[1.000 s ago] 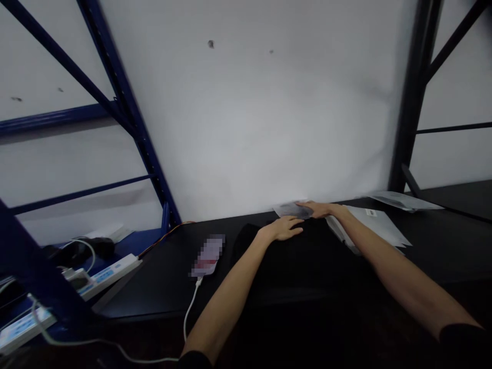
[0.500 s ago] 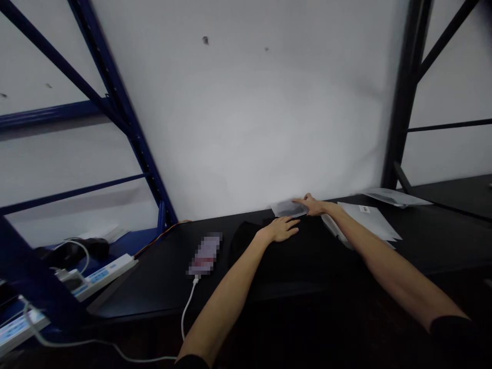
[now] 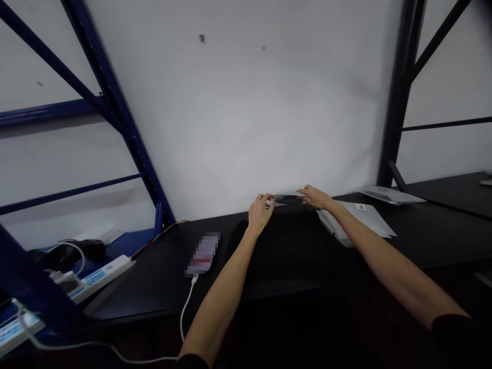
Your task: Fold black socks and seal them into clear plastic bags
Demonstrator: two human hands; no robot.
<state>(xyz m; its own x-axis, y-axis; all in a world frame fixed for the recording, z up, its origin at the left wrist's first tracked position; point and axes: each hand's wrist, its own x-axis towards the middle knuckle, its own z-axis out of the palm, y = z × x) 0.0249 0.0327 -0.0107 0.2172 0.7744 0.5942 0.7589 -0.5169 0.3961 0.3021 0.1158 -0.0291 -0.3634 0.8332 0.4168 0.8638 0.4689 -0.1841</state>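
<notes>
The left hand (image 3: 260, 212) pinches one end of a flat grey plastic packet (image 3: 289, 199), fingers pressed together. The right hand (image 3: 317, 197) holds its other end, fingers slightly spread, above a folded black cloth (image 3: 284, 251)

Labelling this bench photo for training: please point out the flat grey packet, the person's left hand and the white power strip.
Flat grey packet (image 3: 289, 199), head view, on its middle.
Person's bare left hand (image 3: 260, 212), head view, on its back.
White power strip with blue panels (image 3: 94, 279), head view, on its top face.
</notes>
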